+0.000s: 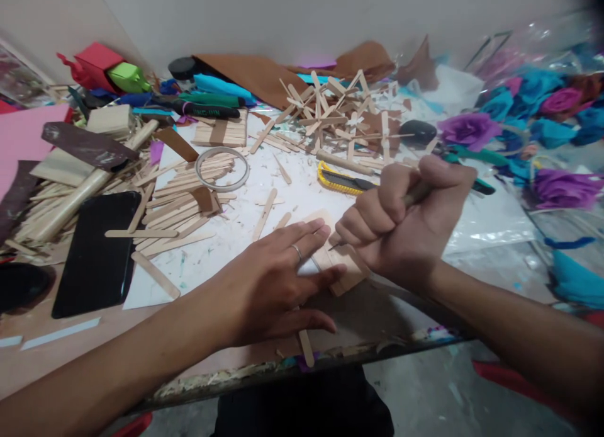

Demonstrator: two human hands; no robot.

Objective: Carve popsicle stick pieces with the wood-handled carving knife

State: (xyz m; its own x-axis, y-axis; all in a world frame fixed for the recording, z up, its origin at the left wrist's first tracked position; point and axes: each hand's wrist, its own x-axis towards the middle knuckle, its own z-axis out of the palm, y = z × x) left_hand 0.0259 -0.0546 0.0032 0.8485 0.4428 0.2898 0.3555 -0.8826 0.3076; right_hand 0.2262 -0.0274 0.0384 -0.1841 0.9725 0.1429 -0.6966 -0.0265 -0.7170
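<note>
My left hand [287, 273] lies with fingers stretched out over a small pale wooden board [352, 270] and presses it down near the table's front edge. A ring is on one of its fingers. Wrapped in a fist, my right hand [401, 216] grips a thin pointed tool with a wooden handle [418, 192]. Its dark tip meets the board just right of my left fingertips. Most of the tool is hidden in the fist, so its exact kind is unclear. A craft stick [306, 347] pokes out below my left hand.
Behind my hands lie a yellow utility knife [342, 180], a tape roll [198, 172] and a heap of joined craft sticks [325, 113]. A black phone [97, 254] and loose sticks [174, 204] are at left. Purple paper flowers [469, 130] stand at right.
</note>
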